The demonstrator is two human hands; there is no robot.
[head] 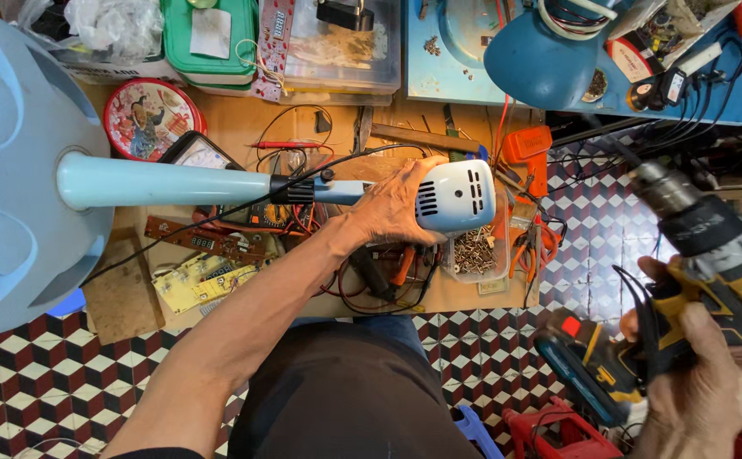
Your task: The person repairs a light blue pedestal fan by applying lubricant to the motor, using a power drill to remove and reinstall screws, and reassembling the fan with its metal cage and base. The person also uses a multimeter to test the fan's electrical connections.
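**Listener:** What are your hands doing?

**Me:** My left hand (392,204) lies at the centre of the view, fingers wrapped over the top of a pale blue fan's white vented motor housing (457,197), gripping it. The fan lies on its side across a low wooden board (243,119). Its light blue pole (167,181) runs from the housing toward nine o'clock, where it meets the big round blue base (14,170) filling the left edge.

**Listener:** And the right hand?

**Me:** My right hand (694,382) is at four o'clock, low in the corner, fingers clenched around the handle of a yellow and black cordless drill (711,255). Its metal chuck points up toward two o'clock, its battery pack down toward five o'clock. The drill is blurred and well apart from the fan.

**Listener:** What lies around the fan?

**Me:** Just below the housing, touching my fingertips' side, sits a clear tub of screws (475,251). Beneath my wrist are tangled black and red wires (371,280) and orange-handled pliers (405,263). Toward eight o'clock lie a brown circuit board (205,242) and a yellowish one (196,282). At eleven o'clock there is a round red tin lid (151,117), and at twelve a green plastic box (211,38). At one o'clock a blue lamp shade (541,59) hangs over the bench. The floor (39,382) is tiled in red, white and black cubes
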